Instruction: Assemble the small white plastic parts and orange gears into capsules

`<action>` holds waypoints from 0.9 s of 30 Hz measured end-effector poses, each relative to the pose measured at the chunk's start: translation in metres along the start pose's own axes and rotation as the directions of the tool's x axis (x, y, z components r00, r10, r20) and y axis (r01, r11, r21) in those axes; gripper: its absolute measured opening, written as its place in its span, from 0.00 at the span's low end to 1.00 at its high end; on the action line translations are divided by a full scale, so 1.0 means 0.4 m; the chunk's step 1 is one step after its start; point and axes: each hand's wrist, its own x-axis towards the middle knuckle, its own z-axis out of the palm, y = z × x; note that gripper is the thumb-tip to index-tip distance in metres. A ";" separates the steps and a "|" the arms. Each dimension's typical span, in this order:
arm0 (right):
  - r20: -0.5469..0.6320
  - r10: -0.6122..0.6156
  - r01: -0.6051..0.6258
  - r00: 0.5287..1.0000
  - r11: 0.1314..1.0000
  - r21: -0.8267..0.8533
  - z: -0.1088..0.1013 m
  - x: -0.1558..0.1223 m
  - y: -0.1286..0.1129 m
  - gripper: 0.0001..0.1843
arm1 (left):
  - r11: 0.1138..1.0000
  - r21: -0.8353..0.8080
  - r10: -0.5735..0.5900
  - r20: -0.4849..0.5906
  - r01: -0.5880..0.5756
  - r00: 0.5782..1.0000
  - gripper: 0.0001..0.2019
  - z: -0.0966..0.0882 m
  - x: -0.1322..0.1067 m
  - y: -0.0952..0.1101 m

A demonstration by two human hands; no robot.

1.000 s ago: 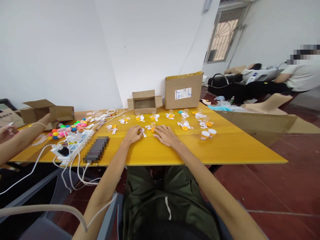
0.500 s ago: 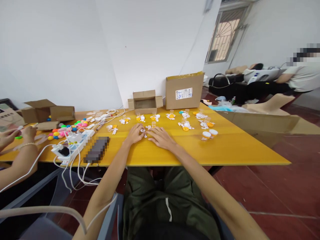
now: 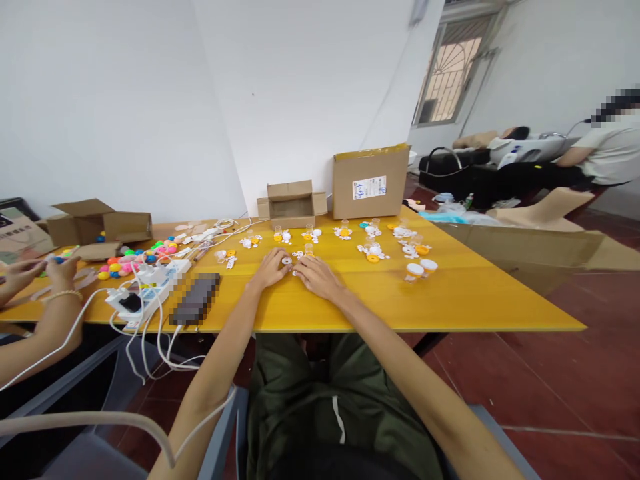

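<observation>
White disc point(image 3: 287, 261) looks pinched by left hand point(image 3: 271, 269), right hand point(image 3: 319, 277) curled beside it, grip unreadable; best hold the disc level, by its rim.

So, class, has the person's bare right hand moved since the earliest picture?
Yes: judged against the small, open brown cardboard box straight ahead, the bare right hand has shifted leftwards, closer to the bare left hand.

Plastic disc point(image 3: 287, 261), glossy wood-look table point(image 3: 410, 307)
</observation>
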 end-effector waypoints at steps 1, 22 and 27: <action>-0.007 0.013 -0.013 1.000 1.000 -0.007 0.001 -0.001 0.001 0.10 | 1.000 -0.002 -0.014 0.005 0.014 1.000 0.11 0.000 0.001 -0.001; -0.097 0.254 -0.256 0.962 0.967 -0.004 -0.001 -0.005 0.002 0.15 | 1.000 -0.014 0.023 -0.054 -0.023 0.998 0.07 -0.014 -0.002 -0.006; -0.173 0.390 -0.382 0.904 0.921 0.081 -0.001 -0.004 0.018 0.19 | 1.000 -0.016 -0.002 -0.022 0.001 1.000 0.05 -0.017 -0.001 0.012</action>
